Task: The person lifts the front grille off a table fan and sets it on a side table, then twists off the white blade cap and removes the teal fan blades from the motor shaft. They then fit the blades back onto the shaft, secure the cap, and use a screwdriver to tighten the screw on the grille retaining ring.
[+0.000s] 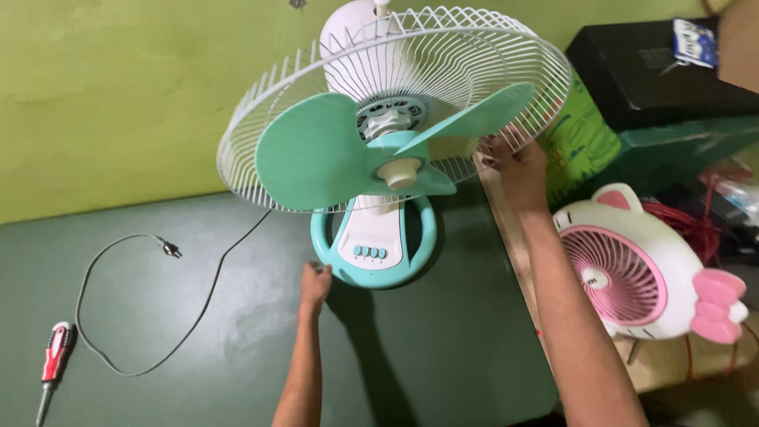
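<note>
I see the teal desk fan (379,158) standing on the green worktop (443,356). My left hand (315,283) touches its round base (373,253), fingers curled. My right hand (518,168) grips the white wire guard (300,71).

Open stretch of green table (443,356) between both forearms, nothing lying there. Left side roomy too, only black power cord (134,316) looping across and red screwdriver (54,360) near edge. Fan base (373,253) sits mid-table, wire guard (395,95) and teal blades (316,154) overhang it, so tight underneath. Right side cramped: pink-and-white cat-shaped fan (648,269), green box (581,142), black box (656,71), red wires (688,225) all packed close. Wall (118,95) right behind guard.
</note>
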